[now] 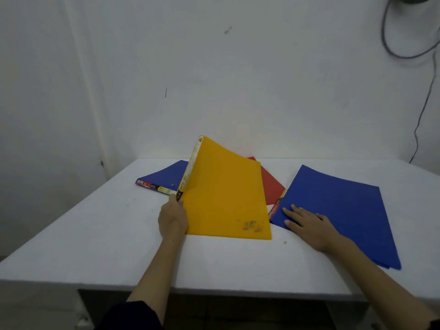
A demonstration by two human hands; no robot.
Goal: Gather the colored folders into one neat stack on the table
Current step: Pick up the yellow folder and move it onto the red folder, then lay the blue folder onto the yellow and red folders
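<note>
A yellow folder (223, 189) is tilted up off the white table (95, 239), its spine raised toward the wall. My left hand (172, 216) grips that folder at the near end of its spine. Behind it a red folder (271, 184) lies flat, mostly hidden. A dark blue folder (164, 178) lies at the back left, partly covered by the yellow one. A second blue folder (338, 210) lies flat on the right. My right hand (307, 223) rests flat on its near left corner, fingers spread.
The table stands against a white wall (214, 79). A dark cable (421, 110) hangs down the wall at the far right. The table's front edge (214, 290) runs just below my forearms.
</note>
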